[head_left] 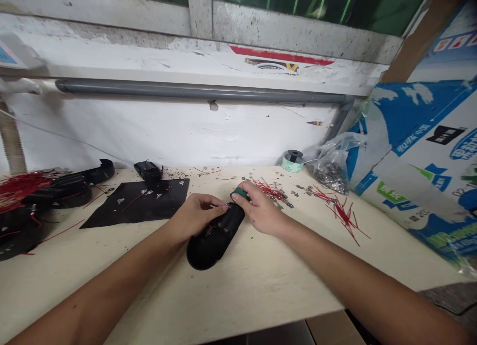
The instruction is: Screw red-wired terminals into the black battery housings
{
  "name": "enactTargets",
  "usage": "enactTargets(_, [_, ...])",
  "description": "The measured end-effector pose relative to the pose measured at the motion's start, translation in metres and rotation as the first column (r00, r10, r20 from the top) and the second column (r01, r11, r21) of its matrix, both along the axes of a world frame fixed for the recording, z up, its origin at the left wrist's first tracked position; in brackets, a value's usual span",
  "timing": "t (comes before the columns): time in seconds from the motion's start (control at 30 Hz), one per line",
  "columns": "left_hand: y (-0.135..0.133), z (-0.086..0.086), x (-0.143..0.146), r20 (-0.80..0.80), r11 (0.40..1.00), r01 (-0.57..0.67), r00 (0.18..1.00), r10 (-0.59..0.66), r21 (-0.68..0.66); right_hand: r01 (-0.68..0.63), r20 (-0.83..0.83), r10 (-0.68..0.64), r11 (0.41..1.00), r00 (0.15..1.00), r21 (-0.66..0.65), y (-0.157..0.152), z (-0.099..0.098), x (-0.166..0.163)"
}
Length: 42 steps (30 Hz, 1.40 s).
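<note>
A long black plastic housing (213, 238) lies on the pale workbench (261, 280) in front of me. My left hand (196, 216) rests on its near-left side, fingers curled and pinched at the top of the housing. My right hand (259, 211) is closed round a small green-handled tool (240, 193), its tip at the far end of the housing. What the left fingers pinch is too small to make out.
A black mat (139, 203) with small metal parts lies to the left. More black housings (70, 186) and red wires (17, 186) are piled at far left. Loose red wires (345, 213), a bag of metal parts (330, 169), a tape roll (292, 161) and a blue printed carton (425, 166) stand right.
</note>
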<state>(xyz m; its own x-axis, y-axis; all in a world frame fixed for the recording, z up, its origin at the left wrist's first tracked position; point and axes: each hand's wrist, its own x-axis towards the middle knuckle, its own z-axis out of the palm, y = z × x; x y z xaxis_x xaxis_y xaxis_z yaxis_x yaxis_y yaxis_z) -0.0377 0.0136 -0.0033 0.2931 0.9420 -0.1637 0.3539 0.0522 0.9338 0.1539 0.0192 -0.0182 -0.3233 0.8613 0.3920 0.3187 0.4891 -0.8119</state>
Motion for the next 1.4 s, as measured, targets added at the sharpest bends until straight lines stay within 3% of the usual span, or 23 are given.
enactTargets(0.13, [-0.002,0.002,0.001,0.013,1.0,0.009,1.0,-0.009,0.021,-0.107,-0.076,0.099,0.989,0.992,-0.105,0.0,-0.003,-0.004])
enactTargets(0.23, [-0.002,0.002,0.001,-0.009,0.999,0.014,1.0,-0.014,0.035,-0.105,-0.083,0.095,0.986,0.992,-0.131,0.002,-0.007,-0.006])
enactTargets(0.83, [-0.001,0.001,-0.001,-0.042,0.995,0.085,0.996,-0.083,0.056,-0.073,0.031,0.074,0.997,0.997,-0.037,0.003,-0.009,-0.007])
enactTargets(1.03, [-0.002,0.002,-0.002,-0.064,0.994,0.097,0.993,-0.094,0.046,-0.025,0.082,0.018,0.996,0.996,0.082,0.006,-0.011,-0.003])
enactTargets(1.23, [-0.001,0.001,-0.003,-0.064,0.994,0.112,0.992,-0.111,0.013,-0.136,-0.033,0.133,0.985,0.991,-0.104,0.009,-0.014,-0.002])
enactTargets(1.4, [-0.002,0.001,-0.003,-0.055,0.995,0.098,0.994,-0.099,-0.018,-0.183,-0.022,0.182,0.979,0.983,-0.09,0.007,-0.012,-0.001])
